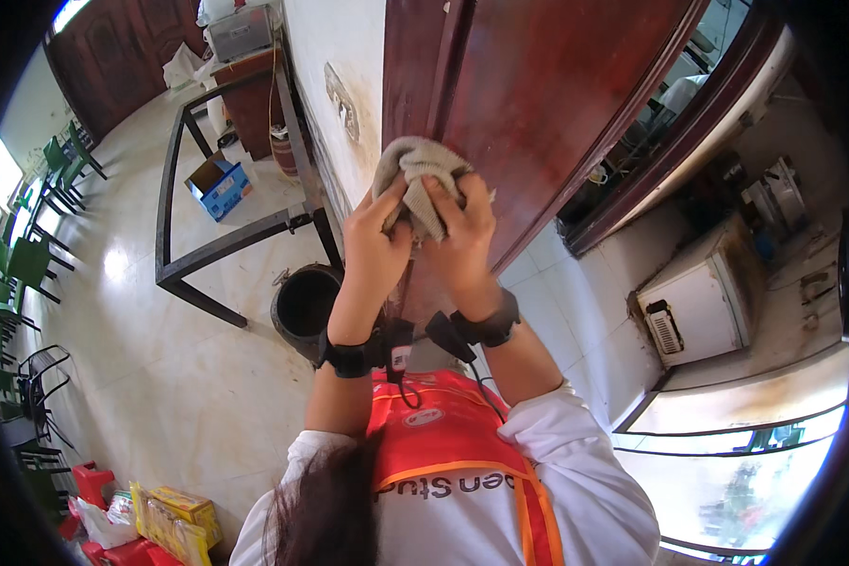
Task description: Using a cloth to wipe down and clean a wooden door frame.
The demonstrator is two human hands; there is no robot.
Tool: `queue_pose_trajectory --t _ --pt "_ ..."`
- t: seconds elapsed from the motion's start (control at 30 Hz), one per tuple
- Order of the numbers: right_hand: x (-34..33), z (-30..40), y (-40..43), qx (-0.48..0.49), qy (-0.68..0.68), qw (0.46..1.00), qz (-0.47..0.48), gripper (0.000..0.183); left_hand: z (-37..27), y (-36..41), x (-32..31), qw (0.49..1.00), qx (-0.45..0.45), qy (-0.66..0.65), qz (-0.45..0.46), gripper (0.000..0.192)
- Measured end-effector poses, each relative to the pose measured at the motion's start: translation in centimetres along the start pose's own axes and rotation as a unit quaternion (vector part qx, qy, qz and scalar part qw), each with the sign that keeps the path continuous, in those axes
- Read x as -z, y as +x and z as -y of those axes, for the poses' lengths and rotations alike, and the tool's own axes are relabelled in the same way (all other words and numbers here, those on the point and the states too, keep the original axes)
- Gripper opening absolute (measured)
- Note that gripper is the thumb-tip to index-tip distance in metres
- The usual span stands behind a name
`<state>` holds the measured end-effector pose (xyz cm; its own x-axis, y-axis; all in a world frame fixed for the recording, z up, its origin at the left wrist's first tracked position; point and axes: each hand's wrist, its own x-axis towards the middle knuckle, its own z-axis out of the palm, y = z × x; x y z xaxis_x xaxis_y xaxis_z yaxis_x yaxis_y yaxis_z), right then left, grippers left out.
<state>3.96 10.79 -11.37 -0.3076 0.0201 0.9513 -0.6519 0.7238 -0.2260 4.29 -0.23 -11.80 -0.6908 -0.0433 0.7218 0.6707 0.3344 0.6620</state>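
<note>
A crumpled beige ribbed cloth is held up between my two hands in front of a dark red wooden door. My left hand grips the cloth's left part, fingers bent into its folds. My right hand grips its right part, with fingertips pressed into the fabric. The hands are close together, thumbs near each other. A black band with a small device sits on each wrist. Whether the cloth touches the door behind it cannot be told.
Left of the door, a black metal frame stands on the tiled floor, with a blue cardboard box inside it. A dark round pot stands near my left forearm. Green chairs line the far left. A worn white appliance is at the right.
</note>
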Motion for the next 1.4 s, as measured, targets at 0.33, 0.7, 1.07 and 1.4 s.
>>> queue_pose_trajectory --t 0.33,0.7,1.07,1.4 --pt "3.1 2.6 5.7 0.044 0.024 0.996 -0.071 0.041 -4.2 2.1 2.8 0.993 -0.117 -0.016 -0.012 0.06" --pt "6.1 -2.3 -0.2 -0.135 -0.005 0.99 0.034 0.035 -2.7 -1.4 -0.9 0.972 0.077 -0.117 0.187 0.056" --pt "19.7 -9.0 -14.8 -0.635 0.059 0.763 0.105 0.039 1.3 -8.0 -15.1 0.756 0.415 -0.27 0.428 0.044" --pt "32.4 -18.7 -21.2 -0.731 0.06 0.672 0.106 0.057 1.3 -16.8 -36.0 0.653 0.497 -0.269 0.503 0.037"
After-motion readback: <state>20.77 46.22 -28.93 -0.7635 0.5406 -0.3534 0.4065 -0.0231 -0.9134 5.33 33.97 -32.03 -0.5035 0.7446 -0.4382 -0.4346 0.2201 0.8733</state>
